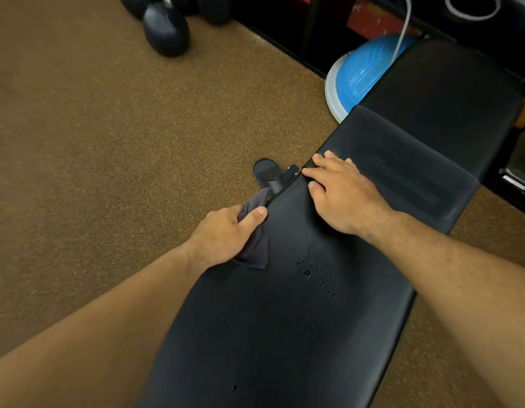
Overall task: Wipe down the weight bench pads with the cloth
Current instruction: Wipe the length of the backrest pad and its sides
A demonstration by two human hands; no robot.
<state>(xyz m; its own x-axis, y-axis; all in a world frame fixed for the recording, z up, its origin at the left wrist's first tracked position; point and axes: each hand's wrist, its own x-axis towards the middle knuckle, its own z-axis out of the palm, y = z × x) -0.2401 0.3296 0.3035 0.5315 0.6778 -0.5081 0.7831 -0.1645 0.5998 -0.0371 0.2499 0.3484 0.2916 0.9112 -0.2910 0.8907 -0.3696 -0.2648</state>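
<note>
The nearest stretch of the long black bench pad (285,334) carries scattered liquid droplets (323,278) near its middle. Its long axis runs from the lower left foreground up toward the upper right. On the pad's left edge the left hand (226,234) is closed around a dark grey cloth (255,245), thumb pressing it against the side of the pad. Just beyond, the right hand (340,189) lies flat and spread, fingers at the seam where the long pad meets a shorter logo pad (402,169). A black adjustment knob (267,170) sticks out beside that seam. The speckled brown floor (108,142) surrounds the bench. Farther off sit a blue balance trainer (358,75) and dark dumbbells (167,28).
</note>
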